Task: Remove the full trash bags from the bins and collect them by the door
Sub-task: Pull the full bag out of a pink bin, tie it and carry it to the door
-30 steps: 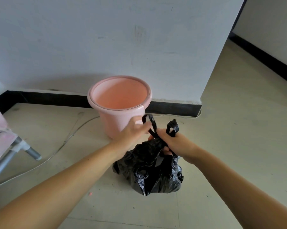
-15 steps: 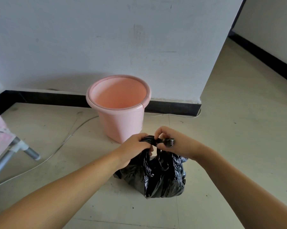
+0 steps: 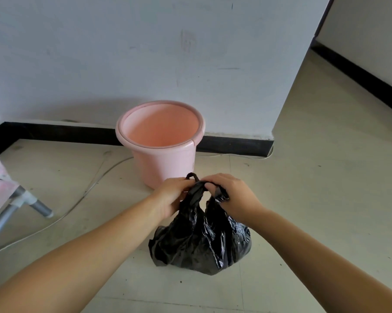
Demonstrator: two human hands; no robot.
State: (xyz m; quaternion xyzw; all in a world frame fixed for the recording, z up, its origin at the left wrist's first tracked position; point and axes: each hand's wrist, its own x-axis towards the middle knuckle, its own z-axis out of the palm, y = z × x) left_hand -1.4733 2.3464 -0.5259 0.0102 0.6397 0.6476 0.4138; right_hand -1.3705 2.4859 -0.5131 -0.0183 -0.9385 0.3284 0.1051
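A crumpled black plastic trash bag (image 3: 201, 240) sits on the pale tiled floor (image 3: 314, 199), just in front of a round pink plastic bin (image 3: 161, 143) that stands against the white wall (image 3: 145, 53). The left hand (image 3: 173, 195) and right hand (image 3: 231, 195) each pinch the bag's gathered handles at its top, knuckles close together

A black trash bag (image 3: 201, 240) is set on the floor (image 3: 314, 199) just in front of a pink bin (image 3: 161, 141). Its twisted handles are gripped from either side by the left hand (image 3: 171, 196) and right hand (image 3: 232, 195). A white cable (image 3: 77, 199) is laid left of the bin, near a metal leg (image 3: 40, 207).
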